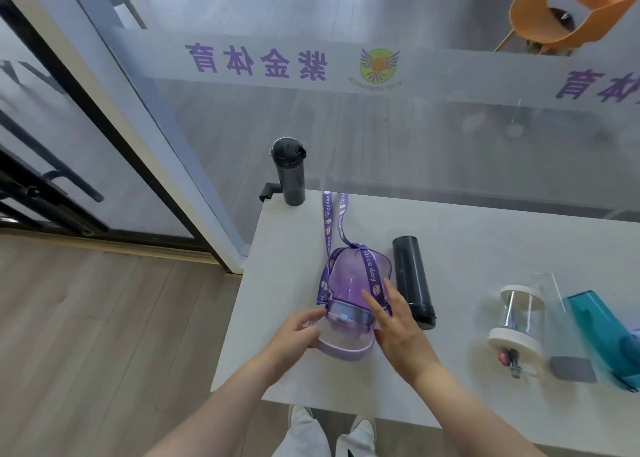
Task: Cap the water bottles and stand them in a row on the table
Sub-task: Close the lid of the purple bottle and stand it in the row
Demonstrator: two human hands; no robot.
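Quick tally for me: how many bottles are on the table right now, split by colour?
Black: 2, the standing black bottle and the lying black bottle
Purple: 1, the purple bottle
Clear: 1, the clear bottle
Teal: 1, the teal bottle
Total: 5

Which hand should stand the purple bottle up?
Right, probably. The right hand already lies along the purple bottle, fingers reaching up its body, so it can wrap and tip it upright. The left hand only touches the lid end.
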